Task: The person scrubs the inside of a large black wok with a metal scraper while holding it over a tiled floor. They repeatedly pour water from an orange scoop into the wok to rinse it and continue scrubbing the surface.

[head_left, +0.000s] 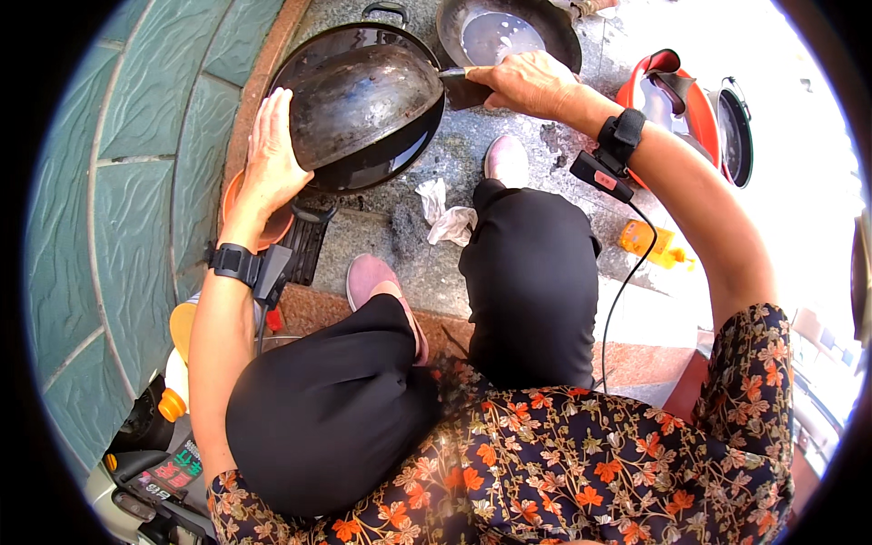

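A blackened wok [368, 104] lies turned on its side, its sooty rounded underside facing me, resting in a second dark wok behind it [313, 50]. My left hand [272, 154] presses flat against the wok's left rim, fingers apart. My right hand [522, 84] grips a flat metal scraper [459, 84] whose blade meets the wok's right edge. Both wrists carry black bands.
Another wok with water [509, 32] sits behind. A red basin [677, 104] and a black pan [736, 136] stand at right. A crumpled white cloth [445, 218], a yellow bottle [649, 241] and an orange bowl [272, 227] lie on the stone pavement. Green tiled wall at left.
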{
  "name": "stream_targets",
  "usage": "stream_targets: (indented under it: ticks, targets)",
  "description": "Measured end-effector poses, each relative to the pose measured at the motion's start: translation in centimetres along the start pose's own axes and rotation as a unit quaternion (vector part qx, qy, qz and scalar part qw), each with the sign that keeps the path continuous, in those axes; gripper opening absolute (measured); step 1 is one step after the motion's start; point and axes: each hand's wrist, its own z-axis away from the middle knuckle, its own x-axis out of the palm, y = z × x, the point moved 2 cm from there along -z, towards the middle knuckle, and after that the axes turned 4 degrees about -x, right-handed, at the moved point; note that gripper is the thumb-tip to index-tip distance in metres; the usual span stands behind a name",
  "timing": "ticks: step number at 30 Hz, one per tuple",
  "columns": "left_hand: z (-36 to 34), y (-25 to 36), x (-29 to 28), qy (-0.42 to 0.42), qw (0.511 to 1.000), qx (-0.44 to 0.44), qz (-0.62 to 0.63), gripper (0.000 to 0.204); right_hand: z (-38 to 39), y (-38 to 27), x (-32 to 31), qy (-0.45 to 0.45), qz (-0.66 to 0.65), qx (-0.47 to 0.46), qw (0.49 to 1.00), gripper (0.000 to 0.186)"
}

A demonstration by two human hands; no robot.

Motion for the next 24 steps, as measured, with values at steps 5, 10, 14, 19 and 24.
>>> stream_targets:
  ticks: [5,10,14,19,24]
  targets:
    - [0.1,-0.1,-0.2,0.001,1.0,0.008,0.013,0.112,-1.1,2.3,5.4,0.042,-0.102,0.001,0.994,0.05]
    - [0.0,0.3,-0.5,0.001,1.0,0.0,0.004,0.113,-1.6,3.7,9.0,0.105,-0.157,-0.067,0.98,0.053]
    - [0.0,0.2,-0.3,0.001,1.0,0.001,0.002,0.113,-1.6,4.1,10.5,0.11,-0.145,-0.051,0.982,0.059]
    - [-0.1,0.3,-0.4,0.0,1.0,0.002,0.004,0.111,-2.4,3.9,10.5,0.059,-0.157,-0.046,0.985,0.059]
    - [-0.1,0.5,-0.5,-0.006,1.0,-0.003,0.006,0.109,-2.7,3.0,9.1,0.029,-0.143,-0.038,0.988,0.058]
